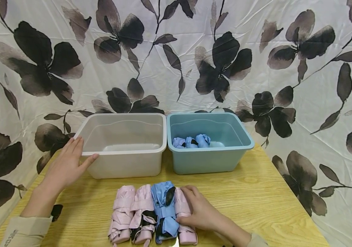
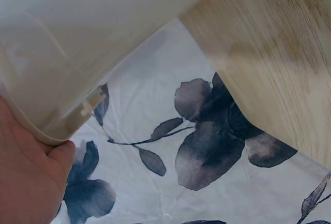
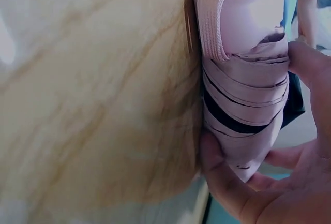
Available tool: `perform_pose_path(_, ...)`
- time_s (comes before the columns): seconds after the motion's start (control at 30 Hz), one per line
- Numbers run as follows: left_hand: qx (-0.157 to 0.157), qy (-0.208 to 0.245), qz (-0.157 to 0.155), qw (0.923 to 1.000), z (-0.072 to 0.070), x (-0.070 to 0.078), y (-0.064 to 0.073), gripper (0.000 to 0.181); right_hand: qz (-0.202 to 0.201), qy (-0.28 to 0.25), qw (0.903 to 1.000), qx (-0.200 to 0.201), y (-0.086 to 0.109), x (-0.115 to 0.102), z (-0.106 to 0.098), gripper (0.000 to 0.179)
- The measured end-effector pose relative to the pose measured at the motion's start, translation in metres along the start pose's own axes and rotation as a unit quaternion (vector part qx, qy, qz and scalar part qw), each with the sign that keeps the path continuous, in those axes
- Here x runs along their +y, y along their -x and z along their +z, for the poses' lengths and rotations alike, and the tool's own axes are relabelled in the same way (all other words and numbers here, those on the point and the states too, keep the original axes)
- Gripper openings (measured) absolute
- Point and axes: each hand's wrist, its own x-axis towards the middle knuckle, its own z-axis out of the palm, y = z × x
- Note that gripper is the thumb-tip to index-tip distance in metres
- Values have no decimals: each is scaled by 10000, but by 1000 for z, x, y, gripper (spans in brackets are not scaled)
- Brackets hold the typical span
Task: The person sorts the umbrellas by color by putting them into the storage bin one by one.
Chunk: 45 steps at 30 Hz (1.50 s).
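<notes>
My right hand (image 1: 202,209) grips a pink folded umbrella (image 1: 182,202), the rightmost in a row on the table. In the right wrist view, thumb and fingers wrap the umbrella (image 3: 245,89), its handle end and strap showing. Right beside it lies a blue folded umbrella (image 1: 164,209). Two more pink ones, a middle umbrella (image 1: 143,209) and a leftmost umbrella (image 1: 122,209), complete the row. My left hand (image 1: 68,164) rests with straight fingers on the left front corner of a white bin (image 1: 123,164); its thumb touches the rim in the left wrist view.
To the right of the white bin stands a blue bin (image 1: 206,161), holding three bluish rolled umbrellas (image 1: 191,141) on its left side. Both bins sit at the back of the wooden table (image 1: 256,206). Behind hangs a floral cloth (image 1: 176,51). A small black object (image 1: 57,211) is near the left forearm.
</notes>
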Motion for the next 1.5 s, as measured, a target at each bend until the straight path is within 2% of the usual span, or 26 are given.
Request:
perform_pose_path(0.3,-6,29,-55,10000,0,-1,0,92,222,-1136,9930,225,-1,4,0,102)
perform_pose_path(0.47,-29,41,-78,10000,0,-2,0,92,259,-1543,9871,352,2,4,0,100)
perform_pose_path(0.73,7,25,-49,10000,0,-3,2,92,312,-2021,9754,821,8,-1,3,101)
perform_pose_path(0.87,46,7,-9,10000,0,-3,1,91,86,-2237,9685,1093,9,-3,3,102)
perform_pose_path(1.1,-4,17,-24,10000,0,-2,2,91,-328,-2725,9491,1549,9,-10,-4,104)
perform_pose_path(1.37,11,-37,1,10000,0,-1,0,92,-1163,-2334,9399,2204,4,-15,-15,105)
perform_pose_path(1.5,1,-37,-12,10000,-1,-1,-1,92,-1382,-2136,9347,2481,1,-19,-21,106)
